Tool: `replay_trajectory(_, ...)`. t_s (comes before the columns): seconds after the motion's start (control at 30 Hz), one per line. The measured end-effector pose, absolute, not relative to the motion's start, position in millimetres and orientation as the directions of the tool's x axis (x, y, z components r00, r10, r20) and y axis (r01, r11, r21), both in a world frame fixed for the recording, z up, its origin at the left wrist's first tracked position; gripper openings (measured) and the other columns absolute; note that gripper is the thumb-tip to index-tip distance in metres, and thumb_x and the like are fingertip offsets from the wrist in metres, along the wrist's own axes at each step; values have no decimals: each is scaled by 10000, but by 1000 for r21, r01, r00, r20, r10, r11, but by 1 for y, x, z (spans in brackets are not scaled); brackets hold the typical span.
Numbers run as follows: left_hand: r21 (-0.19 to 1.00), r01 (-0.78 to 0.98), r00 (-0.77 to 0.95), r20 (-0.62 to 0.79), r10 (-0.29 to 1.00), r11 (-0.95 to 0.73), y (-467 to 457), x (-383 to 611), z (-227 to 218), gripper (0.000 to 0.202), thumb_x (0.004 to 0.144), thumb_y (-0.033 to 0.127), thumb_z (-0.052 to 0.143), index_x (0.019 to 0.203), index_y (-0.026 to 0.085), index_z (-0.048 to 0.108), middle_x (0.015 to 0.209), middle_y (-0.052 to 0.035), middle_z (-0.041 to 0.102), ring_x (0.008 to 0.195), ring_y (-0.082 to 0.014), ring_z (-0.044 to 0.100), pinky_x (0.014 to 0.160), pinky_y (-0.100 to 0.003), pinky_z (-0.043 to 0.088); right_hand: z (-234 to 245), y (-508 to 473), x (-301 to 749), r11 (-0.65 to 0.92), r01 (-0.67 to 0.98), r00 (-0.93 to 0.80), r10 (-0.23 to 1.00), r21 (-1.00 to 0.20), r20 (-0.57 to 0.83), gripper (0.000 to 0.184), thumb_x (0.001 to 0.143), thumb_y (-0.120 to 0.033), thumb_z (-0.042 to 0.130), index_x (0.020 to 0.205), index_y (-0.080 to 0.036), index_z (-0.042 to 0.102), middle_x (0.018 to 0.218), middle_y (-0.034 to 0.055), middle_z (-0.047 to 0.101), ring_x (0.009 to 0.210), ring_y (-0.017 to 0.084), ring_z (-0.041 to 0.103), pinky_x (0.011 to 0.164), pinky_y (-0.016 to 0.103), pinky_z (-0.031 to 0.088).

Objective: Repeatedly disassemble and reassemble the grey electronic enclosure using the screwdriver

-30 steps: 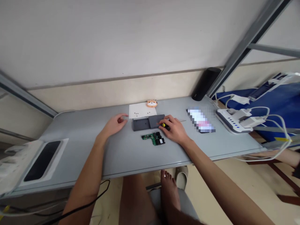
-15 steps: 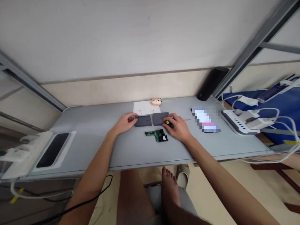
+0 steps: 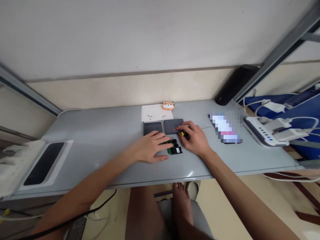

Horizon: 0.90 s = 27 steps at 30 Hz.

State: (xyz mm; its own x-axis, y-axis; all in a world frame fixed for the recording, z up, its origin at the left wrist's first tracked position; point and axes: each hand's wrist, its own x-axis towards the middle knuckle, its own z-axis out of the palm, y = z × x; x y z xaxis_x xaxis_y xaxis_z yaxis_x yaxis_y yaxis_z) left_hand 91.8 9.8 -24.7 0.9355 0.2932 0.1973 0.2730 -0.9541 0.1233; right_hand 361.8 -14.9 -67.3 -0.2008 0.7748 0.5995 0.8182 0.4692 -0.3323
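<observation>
Looks like the pick-up step for the green circuit board (image 3: 175, 148) of an opened device on the grey table (image 3: 100, 140); calls next for a light pinch at its edges. Lays left hand (image 3: 150, 150) flat, fingers spread, over the board's left end, just before 2 grey housing halves (image 3: 153, 127); curls right hand (image 3: 196, 141) around a small yellow-and-black screwdriver (image 3: 183, 134) alongside.

We note a green circuit board (image 3: 175, 149) with black parts, half under our left grip (image 3: 150, 150). In our right grip (image 3: 196, 140): a screwdriver (image 3: 183, 134), yellow and black. Beyond the left grip, a dark grey case half (image 3: 152, 127). Beyond the right grip, a second case half (image 3: 174, 126), same grey. Farther back: white paper (image 3: 156, 112) speckled with black dots, and an orange-and-white figure (image 3: 168, 105). Desk (image 3: 100, 133) pale grey. Well right of the right grip: a white power strip (image 3: 260, 133) with a row of blue lights.
</observation>
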Motion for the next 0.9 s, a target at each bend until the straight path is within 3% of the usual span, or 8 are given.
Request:
replay_trajectory(0.1,137,255,941,193,278,-957,16,87,-31,455,1123,499,528,1453,240,704,1475,-122,720,1367,-310,615,1162,-469,446,-66,-16,362,471,822,-216,777,-319,591,241,987,-180,622,1166,-255,766,1136,97,722,990,260,735,836,403,559)
replay_trajectory(0.33,207,335,902,212,377,-919,17,71,-38,519,1134,490,493,1561,229,629,1502,-125,709,1334,-340,597,1143,-505,456,-63,-20,364,440,833,-206,811,-337,548,309,940,-152,627,1188,-281,758,1176,91,721,989,263,727,827,415,557)
replay_trajectory(0.6,238,459,840,199,506,-856,7,73,-33,449,1104,359,537,1540,386,643,1527,-52,689,1310,-315,591,1145,-482,449,-60,-22,365,430,851,-208,803,-301,558,252,937,-169,631,1137,-257,757,1163,102,729,952,261,734,777,415,552)
replay_trajectory(0.73,336,542,727,272,630,-770,22,65,-22,396,1107,398,471,1368,303,752,1129,-81,775,1043,-266,674,1011,-425,515,-59,-22,365,438,840,-204,802,-320,562,253,940,-150,608,1115,-246,764,1175,110,729,918,250,727,767,414,548)
replay_trajectory(0.83,422,626,608,262,749,-656,35,56,-21,428,1119,393,391,1295,228,745,867,-39,730,779,-209,656,892,-368,530,-60,-22,365,444,830,-194,798,-338,571,254,947,-143,605,1098,-261,772,1168,98,734,905,248,726,761,412,552)
replay_trajectory(0.9,446,708,504,224,834,-548,41,54,-24,420,1121,395,373,1280,216,719,741,-4,672,702,-200,634,816,-338,516,-62,-22,364,438,832,-186,798,-341,573,261,952,-146,610,1105,-272,779,1173,94,737,904,250,728,778,423,566)
